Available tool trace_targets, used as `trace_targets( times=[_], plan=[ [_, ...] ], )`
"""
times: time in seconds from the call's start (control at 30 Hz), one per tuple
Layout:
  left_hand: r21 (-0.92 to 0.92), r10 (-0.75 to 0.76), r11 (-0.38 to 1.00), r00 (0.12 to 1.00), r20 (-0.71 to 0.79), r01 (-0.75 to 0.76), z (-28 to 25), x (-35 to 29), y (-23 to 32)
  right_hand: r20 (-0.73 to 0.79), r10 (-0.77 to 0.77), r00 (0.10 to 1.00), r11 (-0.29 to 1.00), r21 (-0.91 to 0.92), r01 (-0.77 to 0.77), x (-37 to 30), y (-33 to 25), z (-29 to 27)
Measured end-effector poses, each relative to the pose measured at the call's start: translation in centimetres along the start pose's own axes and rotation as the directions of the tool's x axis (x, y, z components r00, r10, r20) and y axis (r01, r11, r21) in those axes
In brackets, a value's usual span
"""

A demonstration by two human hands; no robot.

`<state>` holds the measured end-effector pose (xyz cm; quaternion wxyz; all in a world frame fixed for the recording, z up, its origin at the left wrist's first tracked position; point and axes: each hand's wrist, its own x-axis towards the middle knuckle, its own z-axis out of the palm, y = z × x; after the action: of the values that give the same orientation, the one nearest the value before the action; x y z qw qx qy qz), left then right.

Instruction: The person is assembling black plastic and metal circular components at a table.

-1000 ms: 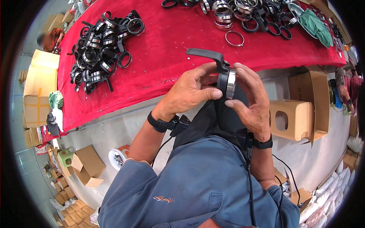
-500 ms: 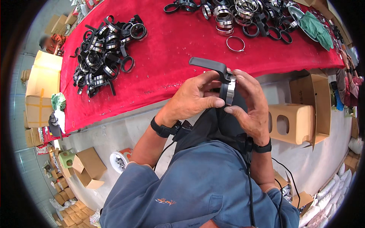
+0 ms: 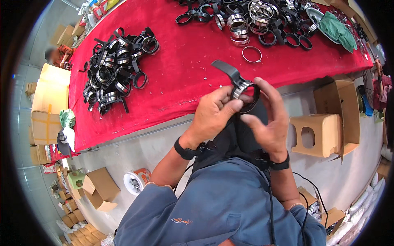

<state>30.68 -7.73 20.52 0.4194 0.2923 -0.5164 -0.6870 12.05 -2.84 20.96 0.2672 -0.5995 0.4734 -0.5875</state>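
In front of my body, above the table's near edge, I hold a black handle with a metal-banded ring (image 3: 241, 89). Its flat black grip points up and to the left. My left hand (image 3: 214, 115) is closed on the ring's left side, thumb in front and fingers behind. My right hand (image 3: 271, 119) curves loosely round the ring's right side, forefinger at its upper edge and thumb at its lower edge. A pile of similar ringed handles (image 3: 111, 69) lies on the left of the red-covered table (image 3: 180, 61).
More rings and handles (image 3: 262, 20) are heaped at the far right, with a single thin metal ring (image 3: 251, 54) before them. Beside them a green cloth (image 3: 337, 32) lies on a metal tray. A cardboard box (image 3: 342, 119), a tan stool (image 3: 316, 135) and a white bucket (image 3: 135, 182) stand below.
The ring has turned so its opening faces me more, and its grip tilts more steeply. My right hand's thumb and fingers have spread wider.
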Motion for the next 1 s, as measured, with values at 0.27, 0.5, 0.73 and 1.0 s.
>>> trace_targets(
  times=[0.27,0.5,0.73,1.0],
  plan=[
    [0.150,-0.003,0.988,0.986,0.165,-0.022,-0.7,-0.4,0.1,-0.083,0.263,0.961,0.965,-0.001,-0.264,1.3,1.6,0.4],
    [0.438,0.167,0.890,0.985,-0.050,-0.128,1.3,-0.7,-1.9,-0.241,0.249,0.938,0.968,0.021,-0.251,1.2,2.0,1.5],
    [0.312,0.020,0.950,0.999,-0.031,-0.009,1.7,-1.2,-2.0,-0.288,0.271,0.919,0.961,0.034,-0.273,0.8,2.4,1.6],
    [0.068,-0.125,0.990,0.992,0.004,0.125,0.7,-1.5,-2.4,-0.272,0.516,0.812,0.851,0.270,-0.450,1.8,4.4,2.0]
  ],
)
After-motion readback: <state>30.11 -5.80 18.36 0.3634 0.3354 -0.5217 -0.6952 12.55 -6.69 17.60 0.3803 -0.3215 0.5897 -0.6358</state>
